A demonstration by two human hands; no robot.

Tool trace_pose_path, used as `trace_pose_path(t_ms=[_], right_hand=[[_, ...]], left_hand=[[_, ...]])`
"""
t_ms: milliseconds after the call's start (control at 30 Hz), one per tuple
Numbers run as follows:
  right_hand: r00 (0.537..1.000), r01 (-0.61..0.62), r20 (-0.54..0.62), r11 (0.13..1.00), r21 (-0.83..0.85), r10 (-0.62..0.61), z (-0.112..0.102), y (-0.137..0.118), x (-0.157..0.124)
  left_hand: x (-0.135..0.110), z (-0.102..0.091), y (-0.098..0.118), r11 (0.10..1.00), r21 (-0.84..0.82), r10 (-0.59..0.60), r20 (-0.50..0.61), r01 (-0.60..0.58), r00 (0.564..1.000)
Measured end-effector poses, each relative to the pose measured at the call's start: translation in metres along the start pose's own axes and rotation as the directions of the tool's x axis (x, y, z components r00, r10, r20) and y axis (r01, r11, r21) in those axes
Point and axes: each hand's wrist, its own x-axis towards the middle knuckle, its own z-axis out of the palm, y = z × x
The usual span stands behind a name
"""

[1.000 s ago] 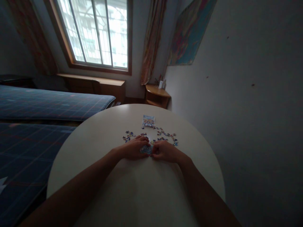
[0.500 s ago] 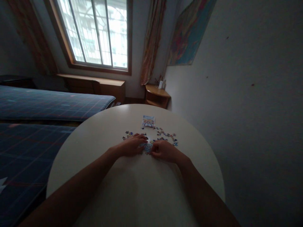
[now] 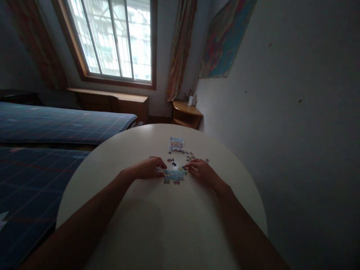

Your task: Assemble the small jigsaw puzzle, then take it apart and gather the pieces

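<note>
A small joined patch of jigsaw pieces (image 3: pixel 174 175) lies on the round white table (image 3: pixel 157 221), between my two hands. My left hand (image 3: pixel 146 168) rests on the table just left of the patch, fingers curled down over loose pieces there. My right hand (image 3: pixel 201 171) sits right of the patch, its fingertips pinched among the loose puzzle pieces (image 3: pixel 191 155) scattered behind it. What either hand's fingers hold is too small to make out. A colourful reference card (image 3: pixel 176 144) lies flat farther back on the table.
Two beds with blue plaid covers (image 3: pixel 42 127) stand to the left of the table. A wall runs close along the right. A wooden corner shelf (image 3: pixel 187 112) and a window (image 3: pixel 115 37) are at the back.
Both hands have moved apart from the middle, the left one leftward and the right one rightward and back. The joined patch, covered before, now shows between them.
</note>
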Motion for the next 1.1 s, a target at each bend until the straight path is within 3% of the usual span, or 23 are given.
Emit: trace_pose_path(t_ms=[100,200,500,767,967,1100], right_hand=[[0.996,0.078,0.04,0.996,-0.044,-0.077,0.009,0.003,0.001],[0.996,0.069,0.067,0.994,-0.084,-0.064,0.013,0.005,0.002],[0.993,-0.113,0.01,0.983,-0.143,0.116,0.006,0.012,-0.002],[0.94,-0.338,-0.108,0.922,-0.189,0.323,-0.004,0.02,-0.003],[0.942,-0.31,-0.174,0.944,-0.115,0.288,0.004,0.004,0.001],[0.938,-0.322,-0.158,0.944,-0.068,0.308,0.017,-0.011,0.008]], left_hand=[[0.001,0.002,-0.005,1.0,-0.003,0.007,-0.018,-0.007,1.0],[0.002,0.003,-0.012,1.0,0.017,0.011,-0.037,-0.01,0.999],[0.001,0.0,-0.025,0.976,0.106,-0.171,-0.154,0.189,0.973],[-0.001,-0.004,-0.032,0.906,0.14,-0.367,-0.215,0.4,0.905],[-0.002,-0.004,-0.029,0.898,0.137,-0.384,-0.218,0.418,0.897],[-0.001,-0.004,-0.025,0.914,0.12,-0.361,-0.197,0.388,0.911]])
